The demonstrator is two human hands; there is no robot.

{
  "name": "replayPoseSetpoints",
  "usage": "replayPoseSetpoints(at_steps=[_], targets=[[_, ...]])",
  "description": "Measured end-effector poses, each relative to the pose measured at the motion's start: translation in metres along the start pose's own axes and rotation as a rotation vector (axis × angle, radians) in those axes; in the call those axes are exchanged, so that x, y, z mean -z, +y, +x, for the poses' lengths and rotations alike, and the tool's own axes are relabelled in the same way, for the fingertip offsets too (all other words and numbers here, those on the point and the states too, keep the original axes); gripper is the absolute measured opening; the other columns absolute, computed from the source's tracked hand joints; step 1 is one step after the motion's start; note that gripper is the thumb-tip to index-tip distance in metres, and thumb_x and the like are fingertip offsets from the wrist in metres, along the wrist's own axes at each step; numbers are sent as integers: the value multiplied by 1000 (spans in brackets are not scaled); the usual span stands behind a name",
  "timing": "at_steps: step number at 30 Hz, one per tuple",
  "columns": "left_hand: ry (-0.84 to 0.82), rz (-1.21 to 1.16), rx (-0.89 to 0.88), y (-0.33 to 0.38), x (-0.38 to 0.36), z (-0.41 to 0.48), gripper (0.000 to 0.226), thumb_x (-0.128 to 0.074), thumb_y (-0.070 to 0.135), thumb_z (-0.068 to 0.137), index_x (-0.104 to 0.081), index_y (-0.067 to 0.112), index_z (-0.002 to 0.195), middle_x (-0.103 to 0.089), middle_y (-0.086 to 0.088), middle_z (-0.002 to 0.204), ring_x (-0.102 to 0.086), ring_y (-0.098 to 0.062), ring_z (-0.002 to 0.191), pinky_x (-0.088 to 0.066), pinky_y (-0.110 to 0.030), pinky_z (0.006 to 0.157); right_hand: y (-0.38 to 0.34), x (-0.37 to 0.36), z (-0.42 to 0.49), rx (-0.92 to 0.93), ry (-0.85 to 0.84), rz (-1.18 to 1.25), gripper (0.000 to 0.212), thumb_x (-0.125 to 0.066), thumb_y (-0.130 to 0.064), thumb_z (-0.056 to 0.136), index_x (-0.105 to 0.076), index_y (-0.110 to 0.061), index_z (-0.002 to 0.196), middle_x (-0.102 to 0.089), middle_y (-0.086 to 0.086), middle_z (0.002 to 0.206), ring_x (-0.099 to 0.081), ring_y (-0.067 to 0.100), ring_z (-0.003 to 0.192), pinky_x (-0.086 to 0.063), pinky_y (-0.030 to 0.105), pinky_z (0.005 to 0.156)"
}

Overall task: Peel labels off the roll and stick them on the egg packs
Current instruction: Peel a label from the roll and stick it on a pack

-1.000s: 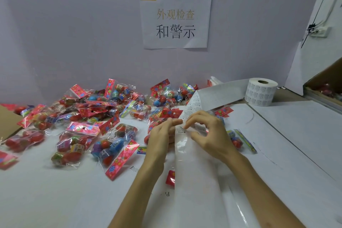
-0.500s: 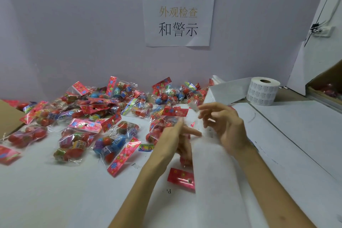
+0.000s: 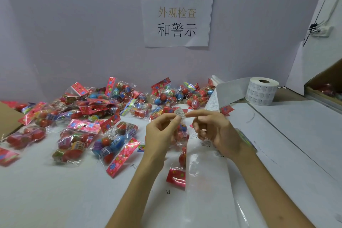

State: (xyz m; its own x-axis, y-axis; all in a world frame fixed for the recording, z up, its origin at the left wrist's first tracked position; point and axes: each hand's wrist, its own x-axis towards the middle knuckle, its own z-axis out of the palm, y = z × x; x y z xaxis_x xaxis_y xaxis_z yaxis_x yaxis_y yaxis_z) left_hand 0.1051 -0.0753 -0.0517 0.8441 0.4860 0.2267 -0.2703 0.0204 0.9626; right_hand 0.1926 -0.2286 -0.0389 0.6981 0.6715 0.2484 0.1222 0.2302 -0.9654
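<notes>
A small white label (image 3: 179, 113) is held above the table between my two hands. My left hand (image 3: 162, 131) pinches its lower edge with thumb and forefinger. My right hand (image 3: 212, 129) meets its right edge with the outstretched forefinger, the other fingers curled. Just below and between the hands is an egg pack (image 3: 182, 135) whose red header (image 3: 176, 177) points toward me. The label roll (image 3: 261, 90) stands at the back right. Its backing strip (image 3: 205, 181) runs from the roll under my right hand to the front edge and covers part of that pack.
Several egg packs (image 3: 103, 116) lie heaped across the left and middle of the white table, up to the wall. A brown cardboard piece (image 3: 7, 118) is at the far left, and a cardboard box (image 3: 325, 83) at the far right. A paper sign (image 3: 176, 18) hangs on the wall.
My right hand pulled a label off the strip and lifted it. My left hand left the strip and pack, rose, and now meets the label in the air.
</notes>
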Motion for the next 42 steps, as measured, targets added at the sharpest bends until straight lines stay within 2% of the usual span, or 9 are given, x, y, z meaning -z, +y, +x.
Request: replayPoseSetpoints(at_steps=[6,9,13,18,23,28,33,39,42], targets=[[64,104,-48,0,-3,0,6,-72,18,93,-76,22,90,-72,7,76,-67,-5,64,-53,-15,56,6,-2,3,88,274,-275,20,-65,-16,98,-80,-27,95,-65,1,69,-50,13,58,-45,21,53],[44,287,-158,-5,-5,0,7,-72,19,93,-76,25,91,-74,6,77,-70,-13,69,-56,-19,58,5,-3,1,151,281,-317,16,-72,-18,93,-80,-31,93,-69,1,73,-54,10,59,-50,23,55],[10,327,-209,-10,-5,0,10,-72,20,94,-75,29,92,-73,12,74,-66,-6,63,-54,-19,57,7,-5,2,142,250,-404,4,-75,-16,90,-78,-19,91,-70,5,77,-57,10,63,-50,24,58],[62,346,-223,-9,-4,-1,17,-68,19,97,-76,33,95,-73,19,75,-68,1,69,-54,-15,60,11,-4,2,173,235,-457,4,-75,-14,90,-75,-17,87,-70,-7,76,-60,6,68,-51,22,64],[285,430,-169,-10,4,5,23,-62,12,99,-66,23,119,-68,4,105,-64,-3,83,-50,-8,57,20,-6,5,195,264,-597,9,-73,-15,92,-72,-24,89,-72,-12,82,-70,12,80,-61,30,76],[275,824,-57,-19,9,7,36,-61,28,99,-51,24,133,-66,4,117,-67,-20,96,-61,-42,79,26,-11,6,128,262,-782,51,-67,-14,96,-48,-38,137,-64,-20,104,-67,3,84,-49,4,68],[188,969,11,-18,8,4,40,-55,56,97,-44,29,123,-69,9,99,-72,-21,77,-62,-44,76,27,-10,6,-31,240,-868,75,-62,-18,100,-18,-39,157,-65,-4,120,-69,7,79,-51,13,76],[164,797,-37,-16,8,3,43,-71,27,93,-47,27,129,-62,16,85,-69,-14,79,-63,-43,71,27,-11,5,-143,239,-822,88,-64,-23,99,-2,-45,158,-67,-1,122,-70,12,93,-53,34,94],[194,665,-75,-16,7,5,48,-74,16,91,-49,24,131,-60,17,87,-67,-10,82,-63,-35,74,27,-11,5,-150,244,-756,96,-66,-23,98,5,-41,159,-68,-5,118,-69,10,93,-53,32,92]])
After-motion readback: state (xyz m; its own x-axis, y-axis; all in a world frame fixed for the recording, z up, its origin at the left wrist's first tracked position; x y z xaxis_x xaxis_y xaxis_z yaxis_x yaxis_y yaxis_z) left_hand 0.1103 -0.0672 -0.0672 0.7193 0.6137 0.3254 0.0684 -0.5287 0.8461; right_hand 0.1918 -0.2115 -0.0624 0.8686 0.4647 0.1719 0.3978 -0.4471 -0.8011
